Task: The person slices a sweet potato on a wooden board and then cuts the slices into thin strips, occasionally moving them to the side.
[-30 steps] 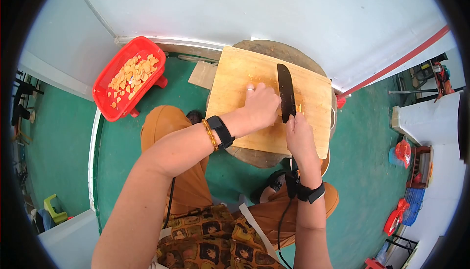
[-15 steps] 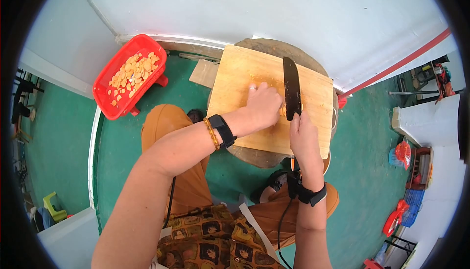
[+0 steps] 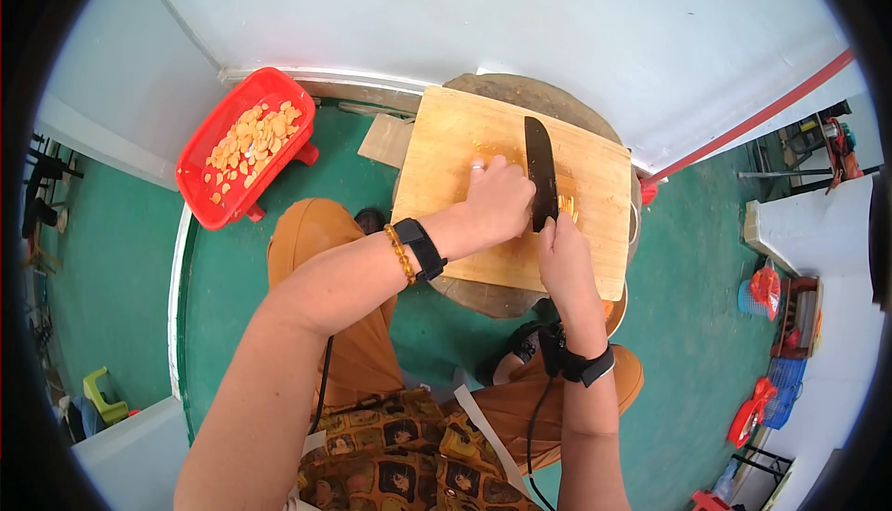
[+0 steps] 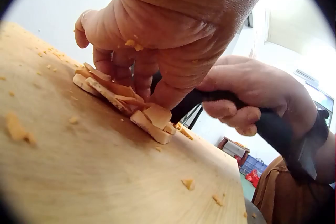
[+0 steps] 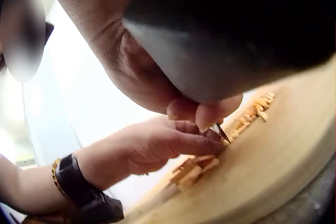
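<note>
On the wooden cutting board [image 3: 599,163], my left hand [image 3: 499,200] holds a small stack of thin orange vegetable slices [image 4: 152,121], its fingers bent over them. A ring is on one finger. My right hand [image 3: 567,255] grips the handle of a kitchen knife [image 3: 540,163] with a broad black blade. The blade stands right beside the left hand's knuckles, pointing toward the wall. Thin cut strips [image 3: 568,205] lie just right of the blade; the right wrist view shows a row of strips [image 5: 257,108] on the board. Small orange crumbs [image 4: 188,183] are scattered about.
The board rests on a round wooden stump [image 3: 502,303] against the white wall [image 3: 520,19]. At the left, a red tub [image 3: 199,203] on short legs holds many orange slices. A bowl [image 3: 620,311] shows partly below the board's right corner.
The knife first shifted right and away from the left hand, then came back left beside the knuckles. Strips now show right of the blade. The left hand has stayed nearly still.
</note>
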